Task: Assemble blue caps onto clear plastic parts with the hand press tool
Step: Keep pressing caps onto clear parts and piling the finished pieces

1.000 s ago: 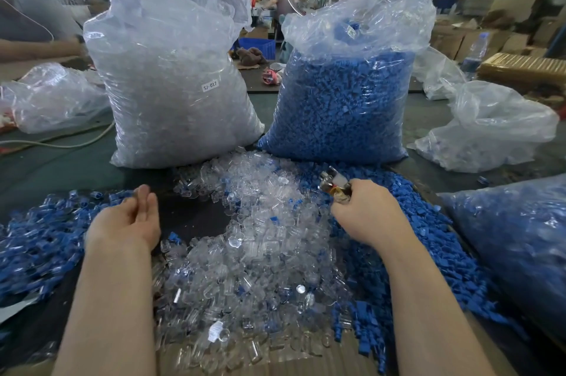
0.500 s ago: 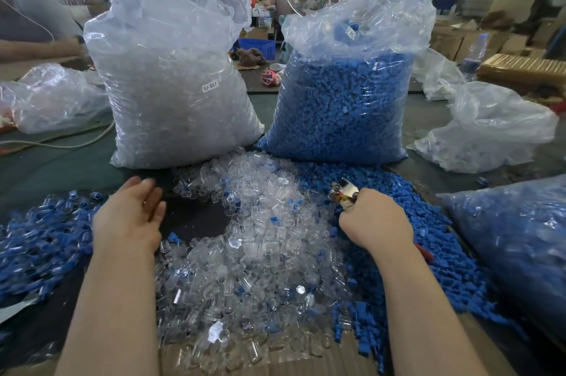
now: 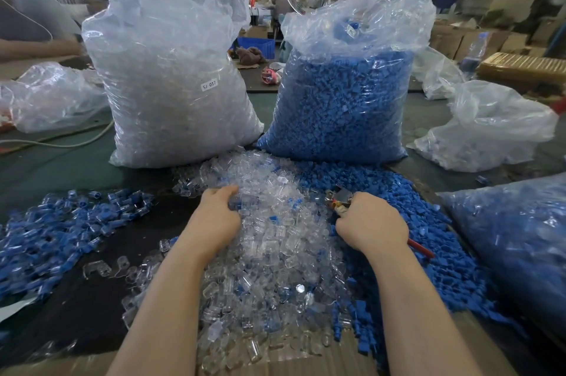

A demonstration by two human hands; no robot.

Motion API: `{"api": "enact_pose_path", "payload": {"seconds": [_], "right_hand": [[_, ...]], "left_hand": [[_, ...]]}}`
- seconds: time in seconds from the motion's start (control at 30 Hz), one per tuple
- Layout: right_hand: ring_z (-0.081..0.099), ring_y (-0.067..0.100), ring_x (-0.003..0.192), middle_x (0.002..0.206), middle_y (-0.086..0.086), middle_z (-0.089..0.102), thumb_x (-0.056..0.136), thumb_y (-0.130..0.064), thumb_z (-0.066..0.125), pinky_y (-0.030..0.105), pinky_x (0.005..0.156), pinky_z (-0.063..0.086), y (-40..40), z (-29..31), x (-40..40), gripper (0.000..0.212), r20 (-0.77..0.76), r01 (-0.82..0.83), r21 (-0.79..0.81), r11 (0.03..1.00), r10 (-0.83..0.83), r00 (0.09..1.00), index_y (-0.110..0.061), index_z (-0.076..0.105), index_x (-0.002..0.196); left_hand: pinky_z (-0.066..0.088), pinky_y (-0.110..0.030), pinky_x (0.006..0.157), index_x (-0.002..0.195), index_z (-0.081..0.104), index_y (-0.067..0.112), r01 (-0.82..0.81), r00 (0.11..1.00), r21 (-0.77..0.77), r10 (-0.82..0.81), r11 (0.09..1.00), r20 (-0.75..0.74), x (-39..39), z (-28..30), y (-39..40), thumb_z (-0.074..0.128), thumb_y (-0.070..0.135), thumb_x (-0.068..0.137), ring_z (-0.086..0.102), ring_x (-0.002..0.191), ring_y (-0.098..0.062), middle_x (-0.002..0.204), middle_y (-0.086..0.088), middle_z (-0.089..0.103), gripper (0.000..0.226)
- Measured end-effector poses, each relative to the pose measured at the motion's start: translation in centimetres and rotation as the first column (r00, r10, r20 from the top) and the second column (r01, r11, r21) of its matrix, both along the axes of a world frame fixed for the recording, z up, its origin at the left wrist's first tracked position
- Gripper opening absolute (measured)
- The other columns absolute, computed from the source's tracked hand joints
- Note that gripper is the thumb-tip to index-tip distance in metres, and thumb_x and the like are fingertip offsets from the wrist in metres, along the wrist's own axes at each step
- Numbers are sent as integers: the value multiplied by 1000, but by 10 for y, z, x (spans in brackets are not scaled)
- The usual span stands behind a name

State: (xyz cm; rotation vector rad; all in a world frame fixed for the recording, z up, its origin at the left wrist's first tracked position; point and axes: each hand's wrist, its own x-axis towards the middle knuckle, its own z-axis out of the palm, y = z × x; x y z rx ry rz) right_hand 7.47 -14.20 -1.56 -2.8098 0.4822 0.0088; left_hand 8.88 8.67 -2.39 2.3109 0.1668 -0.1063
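A heap of clear plastic parts [image 3: 275,240] lies in front of me, with a spread of loose blue caps [image 3: 398,201] to its right. My left hand [image 3: 216,216] reaches into the left side of the clear heap, fingers curled down among the parts; what they hold is hidden. My right hand [image 3: 369,222] grips the hand press tool [image 3: 338,198], whose metal head sticks out above my fist and whose red handle shows behind my wrist. A pile of assembled blue-capped parts [image 3: 55,231] lies at the left.
Two tall bags stand behind the heaps: clear parts [image 3: 171,84] at the left, blue caps [image 3: 346,93] at the right. Another bag of blue parts [image 3: 514,240] lies at the right, smaller plastic bags [image 3: 490,130] farther back. A cardboard edge [image 3: 306,366] runs along the bottom.
My left hand has swung from the dark table at the left into the clear-part heap. My right hand with the tool has dropped slightly toward me.
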Motion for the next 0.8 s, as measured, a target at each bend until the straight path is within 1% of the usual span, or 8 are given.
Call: {"api": "enact_pose_path", "payload": {"seconds": [0.03,0.07,0.13,0.23,0.43,0.57,0.67,0.8], "right_hand": [[46,16,61,75,-1,51,82,-21,58,27,51,32,0,0,0,18,-1,-6,-5,1000,6,1000,-21,42,74],[46,16,61,75,-1,51,81,-21,58,27,50,32,0,-1,1,18,-1,-8,-9,1000,8,1000,-22,41,74],[47,16,61,75,-1,52,81,-22,58,27,50,32,0,-1,2,17,2,-7,-11,1000,7,1000,-22,42,75],[48,17,62,75,-1,53,81,-22,58,27,49,32,0,-1,2,14,24,3,2,1000,-3,1000,-21,45,75],[52,18,62,74,1,57,80,-19,57,25,48,31,1,0,1,6,45,-2,25,1000,1,999,-18,52,77],[48,16,61,74,-1,55,81,-22,59,26,48,30,2,0,1,12,28,-6,-3,1000,6,1000,-20,48,75],[49,16,61,73,-1,55,80,-21,59,26,48,30,2,-1,2,12,26,-12,-6,1000,12,1000,-20,49,75],[49,17,60,73,0,55,79,-19,59,26,48,30,1,-1,2,11,44,-7,-3,1000,8,999,-19,48,74]], "left_hand": [[49,-27,65,144,44,26,-12,1000,24,12,1000,29,0,-1,0,50,6,94,60,83,-16,146,-6,33,54],[45,-24,68,139,50,24,-28,999,40,26,999,47,0,0,0,56,11,94,58,79,-12,142,-7,38,47],[43,-25,77,128,59,20,-60,996,33,58,998,60,-2,0,2,66,17,91,58,84,-12,130,-7,53,38],[49,-29,79,116,65,14,-113,992,29,112,993,52,-3,2,2,70,17,89,64,90,-19,108,-7,66,28],[44,-26,61,99,66,16,-145,989,45,143,988,49,-4,2,4,71,18,88,63,76,-16,88,-2,67,12],[43,-24,53,88,68,21,-167,984,-45,169,985,54,-5,3,5,76,17,84,62,62,-12,76,2,68,10],[47,-24,55,84,71,23,-178,977,-159,194,971,91,-7,6,6,81,18,77,65,67,-13,77,3,71,13],[54,-24,61,83,73,21,-114,979,-368,168,923,117,-8,14,4,84,19,75,65,64,-12,72,1,74,14]]}}
